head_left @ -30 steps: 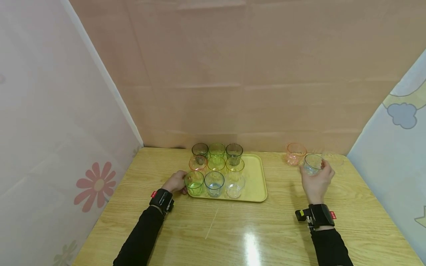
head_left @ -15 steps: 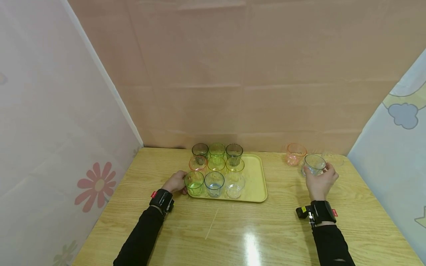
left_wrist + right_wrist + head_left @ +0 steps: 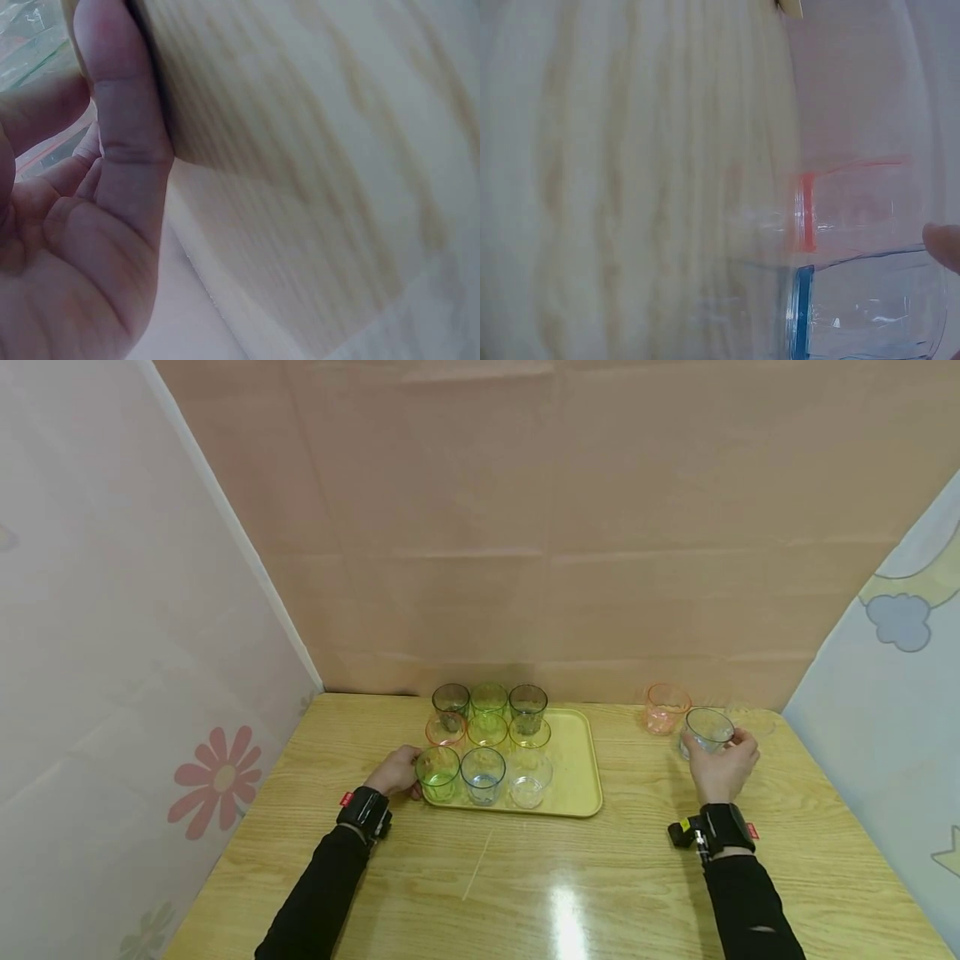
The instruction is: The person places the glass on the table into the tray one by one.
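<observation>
At the back right of the table, my right hand (image 3: 722, 772) holds a clear blue-tinted glass (image 3: 708, 727) between thumb and fingers. The right wrist view has this glass (image 3: 870, 311) with its blue base on or very near the wood, and one fingertip (image 3: 943, 244) near its rim. Beside it stands an orange glass (image 3: 666, 710); a colourless glass (image 3: 756, 720) is partly behind my fingers. My left hand (image 3: 396, 771) grips the left edge of a yellow tray (image 3: 577, 760), next to a green glass (image 3: 438, 774). The left wrist view shows the thumb (image 3: 124, 90) along the tray edge.
Several tinted glasses stand in three rows on the tray, among them a blue glass (image 3: 483, 777) and a colourless glass (image 3: 529, 779) in front. A brown paper wall (image 3: 465, 568) rises behind the wooden table (image 3: 600, 893). Patterned sheets flank both sides.
My right hand has shifted slightly right with the blue-tinted glass, which now sits a little farther right beside the orange one. The left hand and the tray have not moved.
</observation>
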Motion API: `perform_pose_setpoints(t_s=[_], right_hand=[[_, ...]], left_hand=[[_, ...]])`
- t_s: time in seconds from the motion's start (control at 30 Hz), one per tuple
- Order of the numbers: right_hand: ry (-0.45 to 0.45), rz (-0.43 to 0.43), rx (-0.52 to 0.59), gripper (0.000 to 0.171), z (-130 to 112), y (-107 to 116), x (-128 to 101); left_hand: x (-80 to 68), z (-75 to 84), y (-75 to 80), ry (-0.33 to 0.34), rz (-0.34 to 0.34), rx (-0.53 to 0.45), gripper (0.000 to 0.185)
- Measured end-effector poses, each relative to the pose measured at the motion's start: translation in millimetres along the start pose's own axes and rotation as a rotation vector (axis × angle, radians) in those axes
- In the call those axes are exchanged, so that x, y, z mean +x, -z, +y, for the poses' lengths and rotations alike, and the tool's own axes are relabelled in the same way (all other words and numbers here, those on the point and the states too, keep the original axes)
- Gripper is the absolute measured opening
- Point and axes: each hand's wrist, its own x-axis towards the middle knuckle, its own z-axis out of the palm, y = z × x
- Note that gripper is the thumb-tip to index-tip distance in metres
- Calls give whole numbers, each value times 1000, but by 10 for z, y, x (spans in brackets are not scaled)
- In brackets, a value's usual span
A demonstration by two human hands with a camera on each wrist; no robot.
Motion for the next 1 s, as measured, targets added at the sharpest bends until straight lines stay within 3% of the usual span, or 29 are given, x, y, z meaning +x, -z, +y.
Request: perform_pose_setpoints(t_s=[0.6, 1.0], right_hand=[[-37, -10, -63, 78, -8, 3, 83], [-44, -97, -67, 90, 15, 34, 44]], left_hand=[[44, -35, 13, 9, -9, 18, 20], [20, -11, 5, 22, 2, 24, 17]])
